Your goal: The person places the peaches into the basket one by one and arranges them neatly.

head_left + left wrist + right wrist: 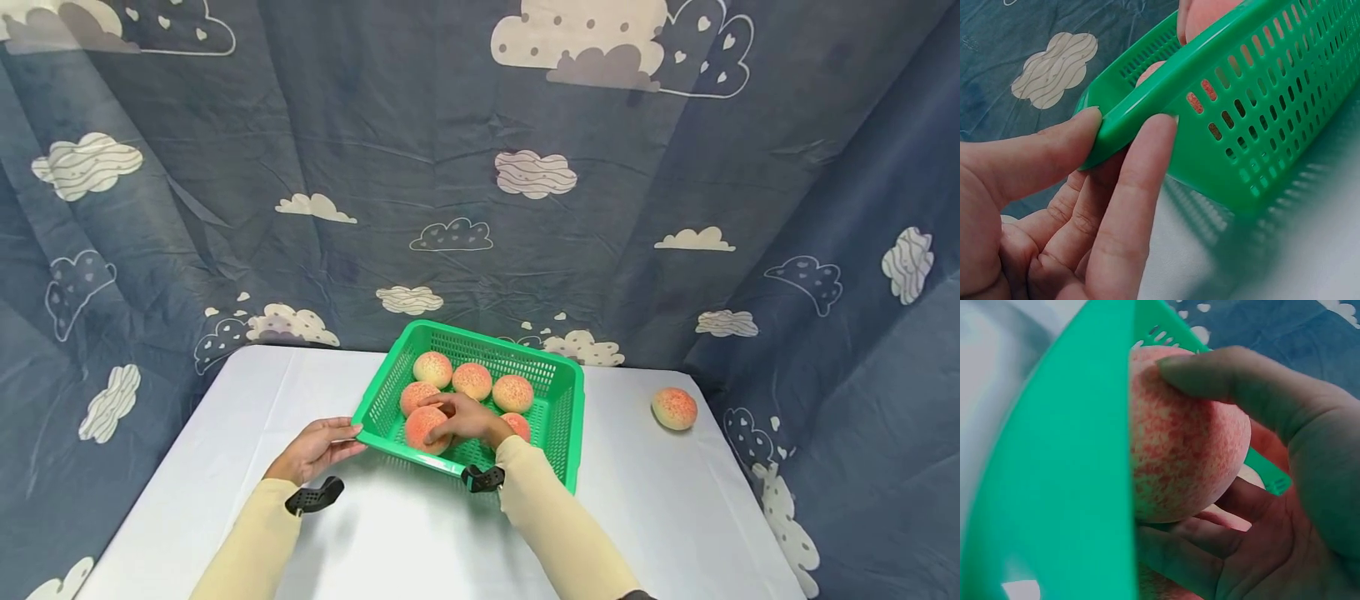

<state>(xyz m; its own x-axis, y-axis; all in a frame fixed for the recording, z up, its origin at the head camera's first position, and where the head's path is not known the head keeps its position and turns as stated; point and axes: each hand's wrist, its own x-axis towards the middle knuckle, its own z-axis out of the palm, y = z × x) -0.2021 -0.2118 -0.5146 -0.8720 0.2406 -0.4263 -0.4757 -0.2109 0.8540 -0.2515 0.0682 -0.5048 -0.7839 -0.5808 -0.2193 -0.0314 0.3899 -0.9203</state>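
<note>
A green plastic basket (pixel 577 425) with slotted walls sits on the white table, turned a little askew. My left hand (pixel 318 447) pinches its front left corner, the thumb on the rim (pixel 1141 94) and fingers underneath. Inside the basket, my right hand (pixel 471 419) holds a pink speckled peach (pixel 423 432) near the front wall, thumb on one side and fingers on the other. In the right wrist view the basket wall (pixel 1054 462) hides part of this peach (pixel 1191 444). Several more peaches (pixel 472 381) lie around the hand in the basket, one partly behind the right wrist.
A single peach (pixel 674 408) lies by itself at the right side of the white-covered table (pixel 637 492). A dark blue curtain (pixel 450 150) with cloud prints hangs behind the table and along its sides, close behind the basket's back edge.
</note>
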